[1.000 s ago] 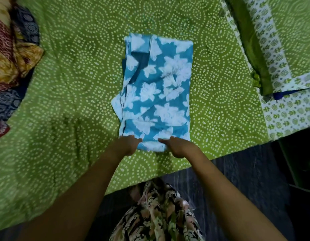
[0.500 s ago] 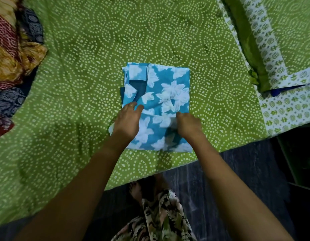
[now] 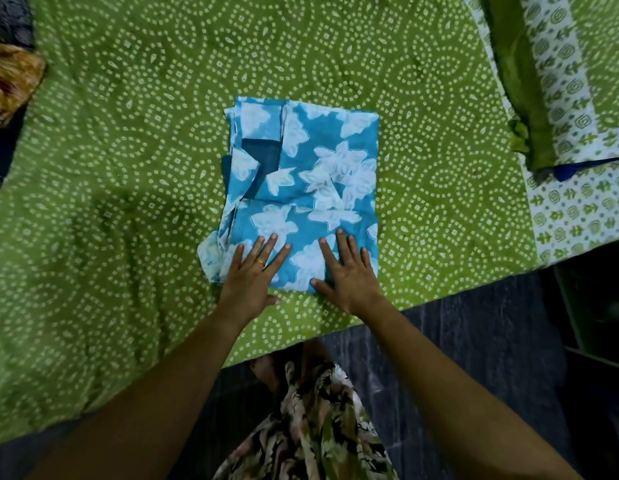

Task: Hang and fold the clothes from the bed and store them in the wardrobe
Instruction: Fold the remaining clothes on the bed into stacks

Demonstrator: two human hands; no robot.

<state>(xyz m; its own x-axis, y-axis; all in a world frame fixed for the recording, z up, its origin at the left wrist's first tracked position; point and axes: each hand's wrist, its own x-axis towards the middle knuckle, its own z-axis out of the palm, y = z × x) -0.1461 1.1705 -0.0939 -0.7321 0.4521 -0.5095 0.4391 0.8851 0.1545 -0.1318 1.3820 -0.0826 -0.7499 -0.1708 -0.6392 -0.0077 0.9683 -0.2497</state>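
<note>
We've got the garment (image 3: 311,174) folded into a chunky, slightly uneven rectangle. It's thin blue fabric with white flower prints, lying under and just beyond our hands. The left hand (image 3: 252,275) and right hand (image 3: 346,271) are both flat with fingers straight and spread, pressing its near edge side by side, a small gap between them. It sits on a green sheet (image 3: 128,168) with white dotted swirls. Far right of the right hand lies a green printed cloth (image 3: 519,81), and far left of the left hand a crumpled orange pile (image 3: 10,81).
</note>
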